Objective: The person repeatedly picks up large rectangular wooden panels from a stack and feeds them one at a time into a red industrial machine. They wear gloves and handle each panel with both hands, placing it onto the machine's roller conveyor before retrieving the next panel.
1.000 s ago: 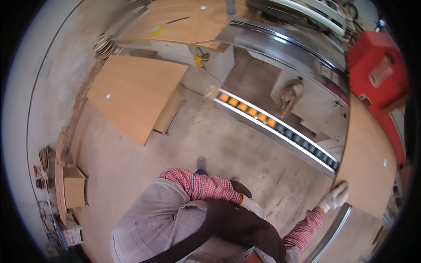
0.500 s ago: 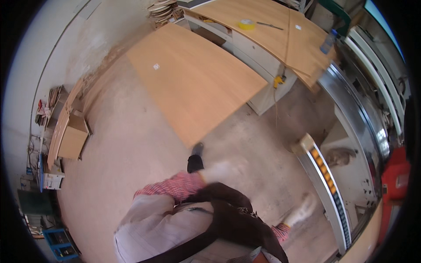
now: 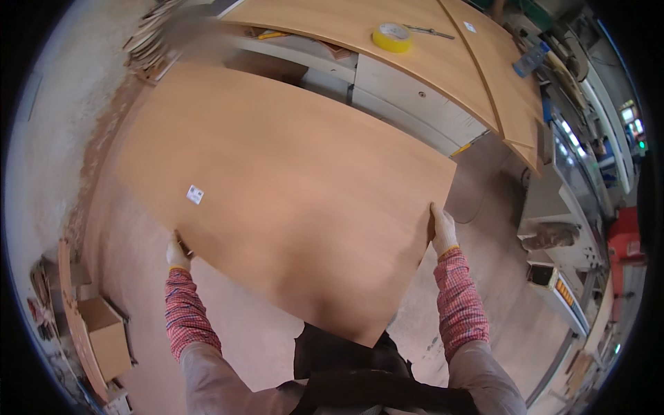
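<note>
A large light-brown wooden panel (image 3: 290, 166) spans the middle of the view in front of me, its near corner close to my body. Near a small white label (image 3: 195, 194), my left hand (image 3: 178, 252) in a white glove grips the panel's left edge. My right hand (image 3: 443, 230), gloved too, is closed on the right edge below the far right corner. Fingers of both hands are partly hidden by the board. Red checked sleeves cover both my forearms.
Beyond the panel stands a worktable (image 3: 332, 31) with white drawers (image 3: 408, 86). On it lie a yellow tape roll (image 3: 392, 38), a thin metal tool (image 3: 430, 32) and a plastic bottle (image 3: 530, 60). A cardboard-coloured box (image 3: 105, 337) sits left; a machine (image 3: 560, 207) is at right.
Both my hands, earlier apart from the panel, now hold its two side edges. The panel appears closer and larger, and my view has shifted toward the table.
</note>
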`<state>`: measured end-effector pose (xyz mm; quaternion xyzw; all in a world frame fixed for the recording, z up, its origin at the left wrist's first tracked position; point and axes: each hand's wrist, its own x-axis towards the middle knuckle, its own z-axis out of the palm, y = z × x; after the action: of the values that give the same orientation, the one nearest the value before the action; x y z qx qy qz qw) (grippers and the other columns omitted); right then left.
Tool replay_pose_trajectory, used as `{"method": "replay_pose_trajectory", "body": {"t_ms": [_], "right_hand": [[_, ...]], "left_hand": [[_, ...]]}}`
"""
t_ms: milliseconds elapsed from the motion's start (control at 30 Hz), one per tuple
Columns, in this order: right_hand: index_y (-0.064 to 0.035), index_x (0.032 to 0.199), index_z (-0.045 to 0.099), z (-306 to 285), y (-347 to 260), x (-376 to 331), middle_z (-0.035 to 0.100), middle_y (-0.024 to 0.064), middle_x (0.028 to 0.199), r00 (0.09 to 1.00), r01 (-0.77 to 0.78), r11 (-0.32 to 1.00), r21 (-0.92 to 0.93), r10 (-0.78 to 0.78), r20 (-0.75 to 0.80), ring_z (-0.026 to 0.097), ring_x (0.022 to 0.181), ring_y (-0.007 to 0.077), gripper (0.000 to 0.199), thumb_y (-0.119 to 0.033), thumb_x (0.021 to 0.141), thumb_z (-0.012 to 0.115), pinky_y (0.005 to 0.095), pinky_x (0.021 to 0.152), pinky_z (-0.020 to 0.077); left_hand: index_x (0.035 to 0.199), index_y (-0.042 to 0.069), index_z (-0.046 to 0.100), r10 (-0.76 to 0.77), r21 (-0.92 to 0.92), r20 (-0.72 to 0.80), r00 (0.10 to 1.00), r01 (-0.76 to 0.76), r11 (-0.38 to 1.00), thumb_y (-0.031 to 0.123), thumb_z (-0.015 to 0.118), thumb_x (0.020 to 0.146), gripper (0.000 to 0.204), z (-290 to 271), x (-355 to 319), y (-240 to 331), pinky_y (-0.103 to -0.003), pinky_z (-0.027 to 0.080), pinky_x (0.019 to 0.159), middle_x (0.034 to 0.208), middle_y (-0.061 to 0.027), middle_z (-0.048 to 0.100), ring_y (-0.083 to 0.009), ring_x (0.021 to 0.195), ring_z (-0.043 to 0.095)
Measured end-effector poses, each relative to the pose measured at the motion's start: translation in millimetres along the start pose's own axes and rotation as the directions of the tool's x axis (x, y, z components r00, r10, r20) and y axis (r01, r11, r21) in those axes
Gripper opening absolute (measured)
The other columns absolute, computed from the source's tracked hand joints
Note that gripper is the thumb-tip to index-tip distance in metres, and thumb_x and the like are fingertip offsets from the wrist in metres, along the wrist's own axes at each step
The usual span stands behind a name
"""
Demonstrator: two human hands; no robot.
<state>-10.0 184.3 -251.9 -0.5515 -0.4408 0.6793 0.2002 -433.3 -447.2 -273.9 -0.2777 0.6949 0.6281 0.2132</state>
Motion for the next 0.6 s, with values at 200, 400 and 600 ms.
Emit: {"method": "replay_pose_trajectory", "body": {"t_ms": [200, 400, 600], "right_hand": [[0.0063, 0.124, 0.064, 14, 17, -32, 0.069, 0.0119, 0.117, 0.992, 0.023, 0.979, 0.203, 0.002, -0.125, 0.068, 0.104, 0.0239, 0.046, -0.025, 0.093, 0.078, 0.0387, 0.088, 0.0569], [0.0062, 0.123, 0.066, -35, 51, -69, 0.070, 0.0119, 0.118, 0.970, -0.006, 0.970, 0.242, 0.064, -0.233, 0.069, 0.104, 0.0244, 0.048, -0.027, 0.091, 0.080, 0.0388, 0.090, 0.0578], [0.0045, 0.119, 0.070, -103, 51, -88, 0.071, 0.0096, 0.111, 0.943, 0.125, 0.992, -0.001, -0.119, -0.311, 0.065, 0.098, 0.0178, 0.051, -0.037, 0.091, 0.079, 0.0338, 0.083, 0.0544]], "left_hand": [[0.134, 0.007, 0.062, 0.076, -0.255, -0.020, 0.997, -0.079, 0.964, 0.048, 0.058, 0.105, 0.051, 6, 30, 8, -0.040, 0.058, 0.093, 0.131, -0.0060, 0.069, -0.0227, 0.112, 0.069], [0.135, 0.006, 0.061, 0.083, -0.316, 0.113, 0.990, -0.043, 0.948, 0.040, 0.060, 0.105, 0.046, -11, -15, -18, -0.038, 0.059, 0.092, 0.130, -0.0068, 0.069, -0.0215, 0.112, 0.069], [0.140, 0.006, 0.058, 0.049, -0.342, 0.063, 0.997, -0.025, 0.939, 0.041, 0.056, 0.107, 0.048, -17, -63, -54, -0.034, 0.055, 0.102, 0.137, -0.0061, 0.066, -0.0201, 0.123, 0.063]]}}
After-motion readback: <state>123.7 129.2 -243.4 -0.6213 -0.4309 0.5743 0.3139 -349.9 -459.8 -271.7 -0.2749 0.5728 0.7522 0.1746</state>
